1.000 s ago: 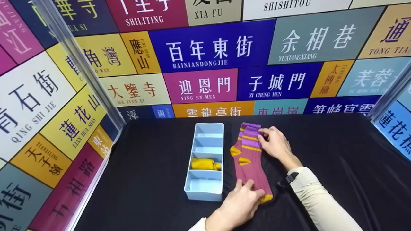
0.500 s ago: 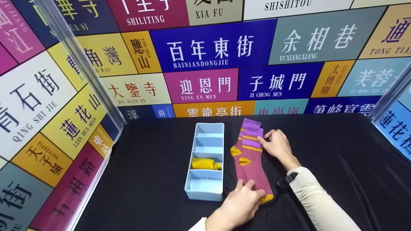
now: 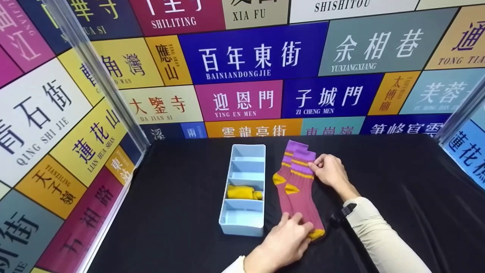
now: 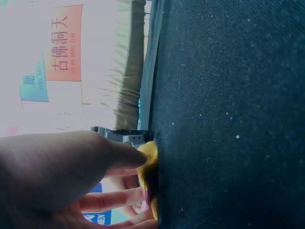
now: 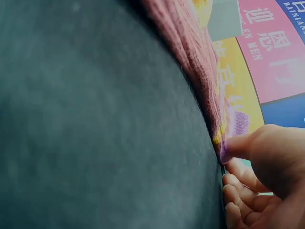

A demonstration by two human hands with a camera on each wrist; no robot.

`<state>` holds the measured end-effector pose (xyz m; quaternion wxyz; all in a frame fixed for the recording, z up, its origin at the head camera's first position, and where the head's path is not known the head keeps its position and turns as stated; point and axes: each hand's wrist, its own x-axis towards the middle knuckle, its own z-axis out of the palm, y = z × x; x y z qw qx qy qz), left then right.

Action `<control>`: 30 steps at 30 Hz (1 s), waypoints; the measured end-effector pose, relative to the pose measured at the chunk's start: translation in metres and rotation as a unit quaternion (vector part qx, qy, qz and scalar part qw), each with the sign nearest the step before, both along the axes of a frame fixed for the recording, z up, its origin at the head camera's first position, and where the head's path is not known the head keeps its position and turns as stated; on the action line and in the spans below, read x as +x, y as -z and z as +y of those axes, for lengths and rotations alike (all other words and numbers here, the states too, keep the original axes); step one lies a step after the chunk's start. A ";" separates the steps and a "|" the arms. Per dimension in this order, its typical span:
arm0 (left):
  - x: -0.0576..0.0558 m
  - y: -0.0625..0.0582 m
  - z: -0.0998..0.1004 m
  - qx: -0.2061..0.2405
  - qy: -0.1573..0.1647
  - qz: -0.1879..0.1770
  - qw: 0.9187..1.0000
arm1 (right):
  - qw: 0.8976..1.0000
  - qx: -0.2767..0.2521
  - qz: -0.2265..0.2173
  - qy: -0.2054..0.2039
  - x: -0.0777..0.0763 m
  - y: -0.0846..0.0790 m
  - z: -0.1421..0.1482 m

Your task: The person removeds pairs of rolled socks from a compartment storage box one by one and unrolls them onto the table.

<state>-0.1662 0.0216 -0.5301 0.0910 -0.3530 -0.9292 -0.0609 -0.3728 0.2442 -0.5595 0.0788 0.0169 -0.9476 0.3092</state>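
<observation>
A pair of pink socks (image 3: 303, 197) with purple, yellow-striped cuffs and yellow heels and toes lies flat, one sock partly over the other. My right hand (image 3: 331, 170) pinches the right edge of the upper sock's cuff between thumb and fingertips; the right wrist view shows the thumb at the purple cuff (image 5: 224, 151). At the toe end my left hand (image 3: 282, 242) holds the socks, fingers curved over them and covering part of the toes. Its thumb lies against a yellow toe (image 4: 150, 155) in the left wrist view.
Left of the socks stands a pale blue divided box (image 3: 242, 228). A rolled yellow sock-like bundle (image 3: 242, 192) sits in one compartment. Black cloth (image 3: 170, 212) covers the table, and a wall of coloured signs (image 3: 246, 53) rises behind it.
My right hand has shifted slightly right, drawing the upper sock's cuff with it. The lower sock's cuff now lies straighter, reaching farther back. My left hand stays at the toes.
</observation>
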 end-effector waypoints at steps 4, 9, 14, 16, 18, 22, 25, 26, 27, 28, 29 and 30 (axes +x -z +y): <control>-0.001 0.000 0.000 0.004 0.002 -0.008 1.000 | 1.000 -0.003 0.003 0.009 0.000 -0.002 0.010; -0.002 0.001 0.000 -0.002 0.023 -0.005 1.000 | 0.999 -0.009 0.001 0.033 0.000 -0.004 0.022; -0.003 0.005 0.000 -0.008 0.061 0.016 0.998 | 0.998 -0.013 -0.008 0.058 0.000 -0.006 0.030; -0.001 0.006 0.000 -0.010 0.071 0.016 0.997 | 0.998 -0.015 -0.013 0.064 0.001 -0.006 0.032; 0.000 0.007 0.000 -0.012 0.075 0.014 0.997 | 0.997 -0.016 -0.017 0.067 0.001 -0.007 0.034; 0.002 0.008 0.001 -0.013 0.074 0.012 0.997 | 0.997 -0.016 -0.019 0.067 0.001 -0.007 0.034; 0.000 0.008 -0.001 -0.011 0.077 0.013 0.997 | 0.997 -0.018 -0.016 0.068 0.001 -0.007 0.033; 0.000 0.008 -0.001 -0.010 0.078 0.012 0.997 | 0.997 -0.019 -0.015 0.069 0.002 -0.007 0.033; -0.001 0.007 -0.002 -0.009 0.080 0.009 0.997 | 0.997 -0.020 -0.013 0.069 0.002 -0.007 0.033; -0.002 0.007 -0.003 -0.008 0.082 0.005 0.997 | 0.997 -0.021 -0.012 0.070 0.002 -0.007 0.033; -0.002 0.006 -0.003 -0.006 0.084 0.000 0.996 | 0.997 -0.022 -0.011 0.071 0.002 -0.007 0.032; -0.003 0.005 -0.004 -0.003 0.085 -0.006 0.996 | 0.997 -0.024 -0.009 0.072 0.002 -0.007 0.032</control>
